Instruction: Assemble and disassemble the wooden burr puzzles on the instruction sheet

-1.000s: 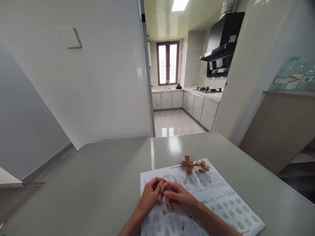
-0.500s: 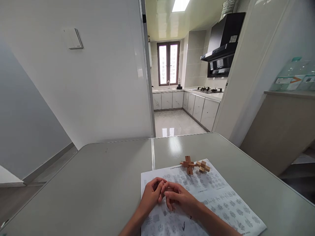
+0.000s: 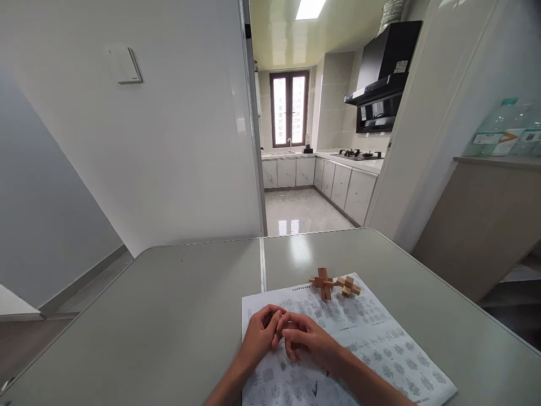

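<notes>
My left hand (image 3: 264, 331) rests on a printed instruction sheet (image 3: 363, 349), fingers curled in and thumb near the index finger; I see no object in it. Beside it, touching its fingertips, lies my right hand (image 3: 310, 337). The right fingers are loosely bent and apart, with nothing held between them. Beyond the hands, on the sheet's far edge, stands a reddish-brown wooden burr puzzle (image 3: 323, 283) of crossed bars. Close to its right is a smaller, lighter wooden interlocking puzzle (image 3: 348, 286). Rows of small figure drawings cover the sheet, partly hidden under my hands and forearms.
The grey-green table (image 3: 169, 327) has a seam (image 3: 262, 265) running away from me. A white wall with a switch (image 3: 129, 66) stands behind it on the left. Through a doorway lies a kitchen with a stove (image 3: 359, 154). Bottled water (image 3: 499, 127) sits on a ledge at right.
</notes>
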Available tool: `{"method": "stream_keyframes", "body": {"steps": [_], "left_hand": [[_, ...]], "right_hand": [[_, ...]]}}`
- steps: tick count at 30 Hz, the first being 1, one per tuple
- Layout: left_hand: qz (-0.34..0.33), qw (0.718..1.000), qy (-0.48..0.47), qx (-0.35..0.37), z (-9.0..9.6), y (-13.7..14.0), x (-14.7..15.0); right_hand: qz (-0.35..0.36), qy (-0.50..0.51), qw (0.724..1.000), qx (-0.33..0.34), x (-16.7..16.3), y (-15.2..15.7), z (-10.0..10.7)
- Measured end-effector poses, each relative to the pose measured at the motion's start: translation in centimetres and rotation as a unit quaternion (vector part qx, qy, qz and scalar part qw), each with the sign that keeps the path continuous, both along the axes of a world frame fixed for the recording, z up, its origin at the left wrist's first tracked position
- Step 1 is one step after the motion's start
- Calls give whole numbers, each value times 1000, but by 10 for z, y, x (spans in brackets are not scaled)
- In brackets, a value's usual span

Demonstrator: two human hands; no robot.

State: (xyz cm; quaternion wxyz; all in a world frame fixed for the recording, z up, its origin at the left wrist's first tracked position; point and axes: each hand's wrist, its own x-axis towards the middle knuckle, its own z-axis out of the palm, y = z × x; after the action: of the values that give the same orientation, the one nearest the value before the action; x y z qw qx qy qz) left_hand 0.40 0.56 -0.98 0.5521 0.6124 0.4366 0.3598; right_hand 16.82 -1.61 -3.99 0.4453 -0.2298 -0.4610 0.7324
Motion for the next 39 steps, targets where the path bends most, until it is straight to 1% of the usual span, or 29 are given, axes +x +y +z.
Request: {"method": "stream_keyframes", "body": {"steps": [7, 12, 19, 21, 23, 24, 25, 26, 27, 29, 30, 31, 33, 34, 37, 38, 39], "left_hand": [[4, 1000, -2, 9, 0, 0, -1], [-1, 1000, -2, 7, -2, 0, -1], [-6, 1000, -1, -16, -2, -1, 0], [-6, 1000, -8, -16, -3, -1, 0], [-3, 1000, -11, -15, -6, 0, 1], [0, 1000, -13, -17, -7, 0, 1], [2, 1000, -14, -19, -9, 1, 1], [4, 1000, -14, -22, -10, 1, 0], [4, 1000, -15, -24, -11, 2, 0], [4, 1000, -16, -23, -12, 2, 0], [3, 1000, -14, -23, -12, 1, -1], [2, 1000, -12, -23, -11, 1, -1], [2, 1000, -7, -25, -9, 0, -1], [3, 1000, -5, -25, -8, 0, -1], [7, 1000, -3, -23, -7, -1, -1], [7, 1000, -2, -23, -7, 0, -1], [6, 1000, -1, -22, -7, 0, -1]], "right_hand": [[0, -4, 1000, -3, 0, 1, -2], [-2, -8, 1000, 4, 3, 1, 1], [-25, -9, 1000, 7, 11, 3, 6], [-39, -13, 999, 7, 14, 3, 10], [-73, -21, 997, 15, 19, 4, 15], [-104, -28, 994, 25, 23, 5, 18], [-150, -37, 987, 38, 29, 6, 22], [-211, -54, 974, 58, 36, 7, 25], [-275, -80, 954, 83, 44, 9, 28], [-407, -137, 896, 114, 63, 12, 32], [-475, -168, 855, 121, 74, 14, 32], [-529, -205, 815, 121, 84, 15, 30], [-621, -282, 725, 93, 104, 20, 23], [-652, -311, 687, 83, 113, 22, 19], [-693, -385, 602, 92, 131, 30, 3], [-693, -404, 590, 93, 134, 33, -1], [-689, -416, 586, 97, 136, 35, -5]]}}
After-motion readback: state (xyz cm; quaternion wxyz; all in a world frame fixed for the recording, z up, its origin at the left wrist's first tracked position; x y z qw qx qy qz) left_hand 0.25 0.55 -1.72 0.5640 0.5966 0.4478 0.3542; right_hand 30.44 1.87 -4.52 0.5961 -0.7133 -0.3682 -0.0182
